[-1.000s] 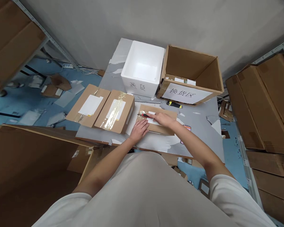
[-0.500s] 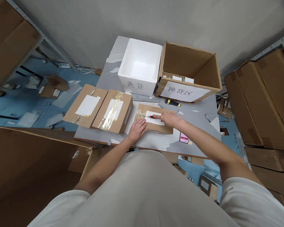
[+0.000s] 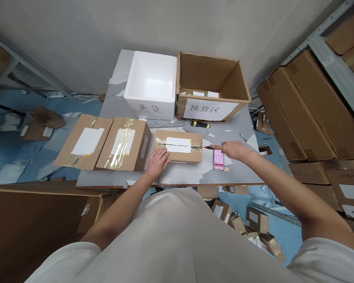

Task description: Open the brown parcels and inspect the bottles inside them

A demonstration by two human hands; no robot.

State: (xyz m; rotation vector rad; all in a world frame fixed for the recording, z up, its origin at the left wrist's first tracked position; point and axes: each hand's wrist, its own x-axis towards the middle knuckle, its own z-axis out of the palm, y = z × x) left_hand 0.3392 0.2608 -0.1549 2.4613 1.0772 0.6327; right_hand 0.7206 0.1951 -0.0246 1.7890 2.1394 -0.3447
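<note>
A taped cardboard box (image 3: 181,157) with a white label (image 3: 177,142) lies in front of me. A dark slit runs lengthwise through its tape and label. My left hand (image 3: 158,162) rests with fingers extended on the box's near left corner. Just past the right end of the box, my right hand (image 3: 233,150) is closed around a small red and black utility knife (image 3: 207,147), index finger stretched along it. The knife's tip points left at the slit's end. Below that hand lies a phone (image 3: 218,160) with a pink screen.
Two taped boxes (image 3: 84,141) (image 3: 122,143) stand at the left. Behind are a white foam box (image 3: 150,109) and an open carton (image 3: 214,109) holding small packages. A black and yellow cutter (image 3: 200,124) lies before them. Shelving with cartons (image 3: 309,114) rises at right.
My right hand has drawn the knife rightward along the box, from the label to past the right end. A slit now shows there. My left hand stays on the corner; the view has shifted.
</note>
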